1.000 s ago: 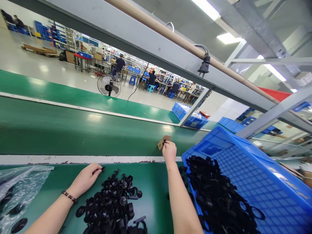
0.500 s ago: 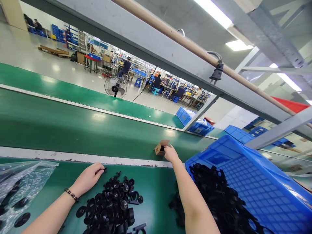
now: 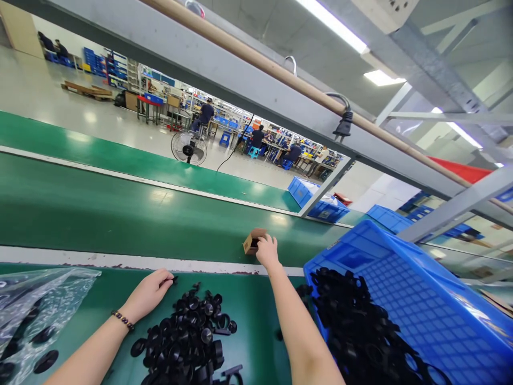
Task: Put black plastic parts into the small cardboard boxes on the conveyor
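My left hand point(image 3: 152, 289) is closed in a pinch on a small black plastic part point(image 3: 175, 279), just above the green work surface. Beside it lies a heap of black plastic parts point(image 3: 188, 331), mostly round caps and rings. My right hand point(image 3: 267, 251) reaches over the green belt to a small open cardboard box point(image 3: 251, 246). Its fingers look spread and curved at the box opening, the tips partly hidden there. Inside the box something dark shows, too shaded to name.
A blue crate point(image 3: 360, 235) full of black parts stands at the right. A clear plastic bag point(image 3: 60, 299) with black parts lies at the left. Overhead crosses a grey beam point(image 3: 240, 69) with a hanging plug point(image 3: 343, 125). A fan point(image 3: 188, 148) and seated people are beyond.
The cardboard box and my right hand have shifted left along the belt. My right fingers look more spread. The left hand keeps its pinch in nearly the same place.
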The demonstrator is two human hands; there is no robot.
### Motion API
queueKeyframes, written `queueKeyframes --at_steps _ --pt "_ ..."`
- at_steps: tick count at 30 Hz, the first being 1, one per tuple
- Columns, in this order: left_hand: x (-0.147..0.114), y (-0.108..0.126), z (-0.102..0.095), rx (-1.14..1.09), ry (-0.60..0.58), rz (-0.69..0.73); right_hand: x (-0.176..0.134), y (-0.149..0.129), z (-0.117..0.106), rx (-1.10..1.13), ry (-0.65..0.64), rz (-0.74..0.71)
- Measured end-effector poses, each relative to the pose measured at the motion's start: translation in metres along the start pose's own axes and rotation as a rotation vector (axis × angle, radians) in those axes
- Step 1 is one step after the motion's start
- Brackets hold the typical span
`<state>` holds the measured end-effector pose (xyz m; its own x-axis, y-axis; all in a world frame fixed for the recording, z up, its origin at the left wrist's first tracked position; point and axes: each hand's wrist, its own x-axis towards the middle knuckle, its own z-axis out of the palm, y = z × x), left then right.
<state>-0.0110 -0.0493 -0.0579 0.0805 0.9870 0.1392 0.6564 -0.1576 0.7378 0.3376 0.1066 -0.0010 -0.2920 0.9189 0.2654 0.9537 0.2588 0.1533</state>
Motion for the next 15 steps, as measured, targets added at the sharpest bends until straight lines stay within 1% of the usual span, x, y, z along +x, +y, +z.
queueKeyframes --at_steps 2,4,6,8,10,12,15 --pt "0.000 -0.001 0.000 -0.015 0.006 -0.018 -0.015 -0.013 0.002 0.090 0.160 0.120" --pt "0.000 -0.003 -0.001 -0.058 -0.003 -0.059 -0.034 -0.027 0.009 0.230 0.302 0.244" --pt "-0.002 -0.002 -0.002 -0.095 -0.005 -0.099 -0.053 -0.042 0.020 0.358 0.375 0.306" --pt "-0.004 0.003 -0.003 -0.085 0.030 -0.115 -0.067 -0.055 0.030 0.443 0.414 0.305" --pt "-0.001 0.017 -0.005 -0.048 0.084 -0.104 -0.073 -0.063 0.037 0.486 0.431 0.262" --pt "0.010 0.038 -0.003 -0.033 0.119 -0.058 -0.072 -0.066 0.040 0.509 0.442 0.220" --pt "0.046 0.080 0.011 -0.027 0.140 0.081 -0.067 -0.065 0.040 0.528 0.472 0.228"
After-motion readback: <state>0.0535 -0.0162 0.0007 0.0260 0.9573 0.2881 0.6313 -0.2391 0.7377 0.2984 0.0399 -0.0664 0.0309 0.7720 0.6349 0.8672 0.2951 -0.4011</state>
